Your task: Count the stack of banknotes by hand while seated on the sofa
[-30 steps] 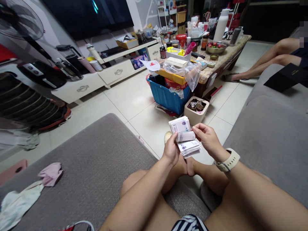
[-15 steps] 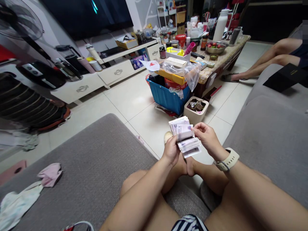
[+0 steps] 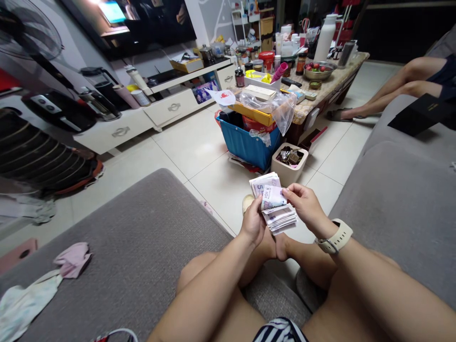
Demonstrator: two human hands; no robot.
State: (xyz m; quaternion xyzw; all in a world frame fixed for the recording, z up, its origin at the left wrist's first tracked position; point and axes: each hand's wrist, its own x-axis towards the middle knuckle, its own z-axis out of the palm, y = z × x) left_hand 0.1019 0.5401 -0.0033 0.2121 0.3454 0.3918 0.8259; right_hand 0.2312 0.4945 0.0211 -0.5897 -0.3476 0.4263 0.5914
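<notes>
A bundle of purple banknotes (image 3: pixel 280 219) is bent over in my left hand (image 3: pixel 253 222), whose thumb presses on its near side. Part of the bundle stands up behind, showing a large figure 5, and the rest hangs folded toward me. Between the thumb and fingers of my right hand (image 3: pixel 307 205) is the right edge of a single banknote (image 3: pixel 273 196) lying across the front of the bundle. That note still lies against the others near my left thumb. A pale watch (image 3: pixel 337 237) is on my right wrist. Both hands are above my crossed feet.
Grey sofa seats (image 3: pixel 142 256) lie on both sides. Ahead stand a cream bin (image 3: pixel 290 172) and a loaded blue basket (image 3: pixel 245 145), beside a cluttered coffee table (image 3: pixel 342 80). Another person's legs (image 3: pixel 395 90) are at the right. Clothes (image 3: pixel 73 259) lie at the left.
The front note has been drawn more fully into view, flatter and facing me, with my right fingers on its edge. The television picture has changed from dark to bright.
</notes>
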